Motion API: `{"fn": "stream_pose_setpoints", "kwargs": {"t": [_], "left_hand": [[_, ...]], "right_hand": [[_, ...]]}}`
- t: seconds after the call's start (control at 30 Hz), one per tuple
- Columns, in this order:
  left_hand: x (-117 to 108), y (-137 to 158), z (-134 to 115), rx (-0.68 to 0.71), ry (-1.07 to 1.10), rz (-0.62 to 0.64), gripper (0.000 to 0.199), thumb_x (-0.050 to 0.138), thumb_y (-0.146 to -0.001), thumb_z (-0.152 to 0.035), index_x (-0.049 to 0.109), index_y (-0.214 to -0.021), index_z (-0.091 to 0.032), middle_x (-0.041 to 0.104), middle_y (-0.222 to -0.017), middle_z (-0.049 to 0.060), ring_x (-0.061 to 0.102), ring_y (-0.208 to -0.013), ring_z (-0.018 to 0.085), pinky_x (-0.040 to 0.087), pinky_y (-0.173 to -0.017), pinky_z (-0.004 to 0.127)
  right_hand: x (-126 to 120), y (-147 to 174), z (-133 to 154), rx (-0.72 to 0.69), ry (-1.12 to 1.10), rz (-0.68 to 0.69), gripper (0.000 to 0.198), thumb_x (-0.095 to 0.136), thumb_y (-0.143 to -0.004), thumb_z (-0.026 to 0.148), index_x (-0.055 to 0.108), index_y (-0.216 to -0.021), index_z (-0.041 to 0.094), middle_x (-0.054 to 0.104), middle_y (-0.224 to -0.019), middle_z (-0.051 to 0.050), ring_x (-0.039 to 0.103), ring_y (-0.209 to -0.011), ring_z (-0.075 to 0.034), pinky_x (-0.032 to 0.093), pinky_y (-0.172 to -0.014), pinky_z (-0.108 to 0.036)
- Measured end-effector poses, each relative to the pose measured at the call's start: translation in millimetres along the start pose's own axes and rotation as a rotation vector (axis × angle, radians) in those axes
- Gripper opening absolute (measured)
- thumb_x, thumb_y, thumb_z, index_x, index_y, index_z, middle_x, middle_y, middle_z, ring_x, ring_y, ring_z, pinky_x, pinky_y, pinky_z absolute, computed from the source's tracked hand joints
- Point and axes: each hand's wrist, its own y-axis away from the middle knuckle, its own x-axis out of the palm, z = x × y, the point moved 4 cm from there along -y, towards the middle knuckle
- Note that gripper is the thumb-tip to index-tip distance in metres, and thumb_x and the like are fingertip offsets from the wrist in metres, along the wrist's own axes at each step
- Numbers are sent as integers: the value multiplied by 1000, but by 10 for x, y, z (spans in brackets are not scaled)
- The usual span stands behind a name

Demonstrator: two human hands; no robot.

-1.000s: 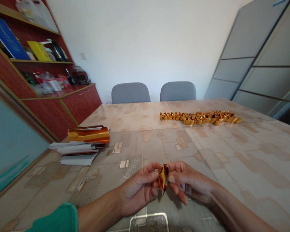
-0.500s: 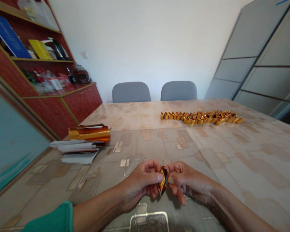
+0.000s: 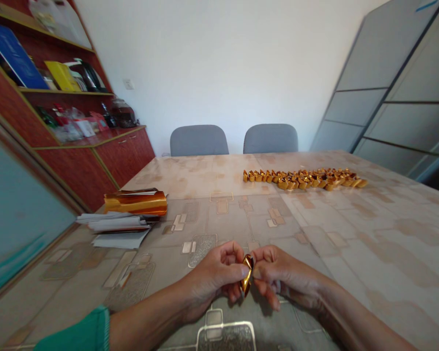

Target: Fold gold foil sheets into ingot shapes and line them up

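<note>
Between my two hands, just above the table, is a small folded piece of gold foil paper (image 3: 246, 279). My left hand (image 3: 221, 274) pinches its left side, the thumb lying across the shiny face. On the other side my right hand (image 3: 278, 273) grips the edge with thumb and forefinger, its lower fingers hanging loose. Far back on the table's right half stand rows of folded gold paper ingots (image 3: 303, 179). To the left lies a stack of foil paper sheets (image 3: 135, 202), some curled gold side out, others showing a pale grey back.
The table (image 3: 219, 175) has a patterned cover. Two grey chairs (image 3: 199, 140) stand behind it against the wall. A red cabinet (image 3: 128, 151) with loaded shelves is at the left, and a grey panelled wardrobe (image 3: 369, 83) at the right.
The gold foil paper has turned slightly between my fingers and its dark opening looks narrower. Both hands stay in nearly the same place.
</note>
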Motion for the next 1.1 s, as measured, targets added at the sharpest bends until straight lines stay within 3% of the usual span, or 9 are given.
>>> {"fn": "stream_pose_setpoints", "kwargs": {"t": [0.13,0.37,0.6,0.77,0.93,1.1], "left_hand": [[-6,-1,-19,-2,-49,-49,39,79,-62,-37,48,-79,-18,59,-59,-3,47,-41,4,40,-39,14],[-6,3,-15,-14,-30,25,35,78,-66,-33,51,-83,-18,60,-62,-3,51,-45,6,43,-41,15],[-29,0,9,-3,-67,-17,31,76,-67,-27,51,-80,-18,60,-62,-3,50,-44,6,41,-40,14],[-47,-5,22,-20,-43,58,33,77,-70,-31,52,-86,-18,62,-65,-1,52,-46,7,44,-42,15],[-41,-11,18,-24,-54,-8,29,75,-63,-25,51,-79,-18,60,-60,-2,48,-42,6,40,-40,15],[-27,6,-10,-27,-72,-15,31,77,-67,-30,52,-80,-18,58,-61,-3,46,-44,5,40,-41,15]], "right_hand": [[-5,-6,-11,16,10,-22,16,65,-60,16,65,-75,11,67,-54,1,55,-33,-7,45,-32,-14],[7,-1,-11,-2,14,-6,15,66,-61,17,64,-75,12,66,-54,2,53,-32,-7,44,-32,-14],[7,-21,-36,-8,38,-13,14,69,-64,20,63,-75,13,66,-55,2,53,-33,-6,43,-33,-15],[22,-8,-19,-6,56,-29,15,69,-65,21,63,-77,13,65,-53,3,52,-32,-6,42,-32,-14],[54,-9,-15,12,74,-33,14,67,-63,21,61,-73,14,66,-55,3,53,-33,-6,43,-33,-15],[52,-19,-6,-9,52,-50,13,67,-62,20,62,-72,13,66,-54,1,53,-32,-7,41,-32,-15]]}}
